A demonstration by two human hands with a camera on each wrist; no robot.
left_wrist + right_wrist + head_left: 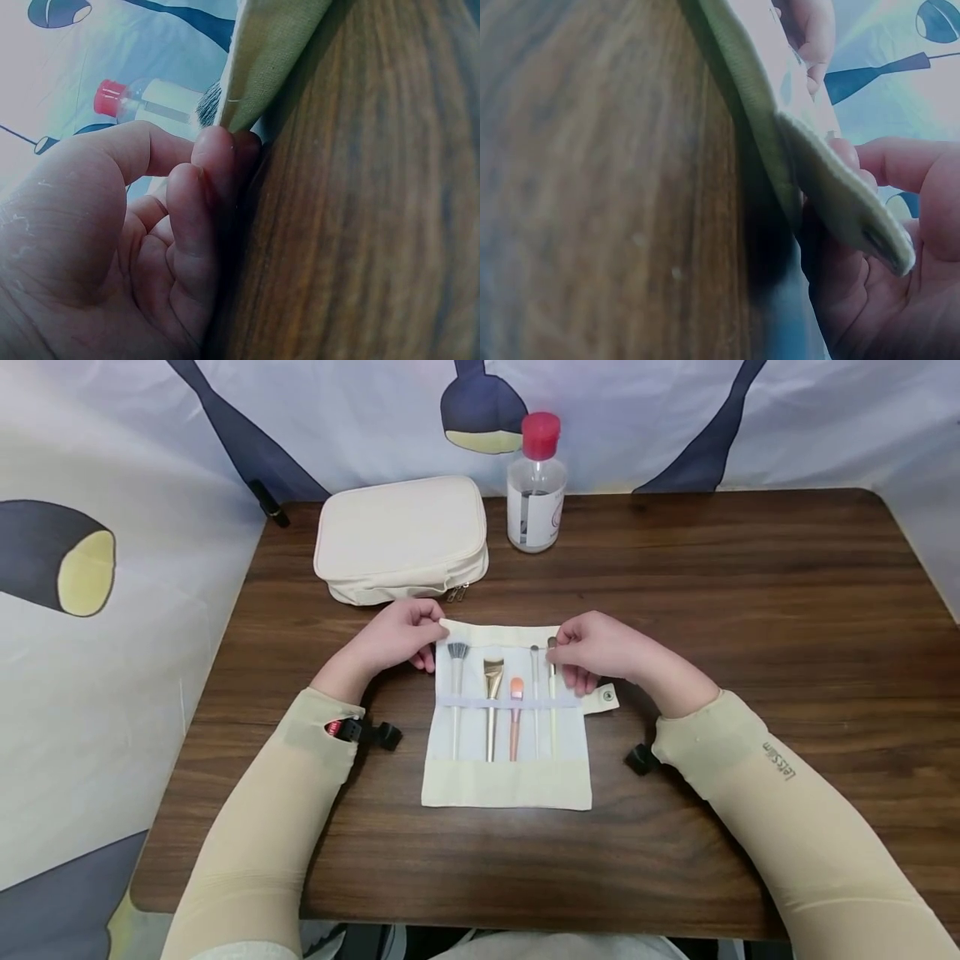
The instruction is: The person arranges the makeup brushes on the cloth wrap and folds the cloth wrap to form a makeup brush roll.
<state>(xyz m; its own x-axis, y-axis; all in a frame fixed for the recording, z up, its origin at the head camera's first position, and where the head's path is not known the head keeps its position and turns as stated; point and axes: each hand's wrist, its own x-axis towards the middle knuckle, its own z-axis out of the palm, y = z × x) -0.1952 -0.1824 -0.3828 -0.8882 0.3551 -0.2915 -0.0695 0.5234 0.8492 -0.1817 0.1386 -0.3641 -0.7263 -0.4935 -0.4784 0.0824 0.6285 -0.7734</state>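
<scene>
A cream fabric brush roll [506,787] lies unrolled in front of me, its upper end lifted off the table. A band across it holds several makeup brushes: a grey-bristled one [457,652], a gold flat one [491,710], a short orange-tipped one [515,718] and slim ones [536,681] to the right. My left hand [405,633] pinches the roll's upper left corner between thumb and fingers. At the upper right edge, my right hand [603,647] grips the cloth, the thumb over the top of the rightmost brush. A strap with a snap [877,240] sticks out below that hand.
Behind the roll stands a cream zippered case [401,531]. A clear bottle with a red cap [537,485] is to its right. A small black object [268,503] sits at the table's back left corner. Patterned cloth [600,410] hangs behind the wooden table [750,610].
</scene>
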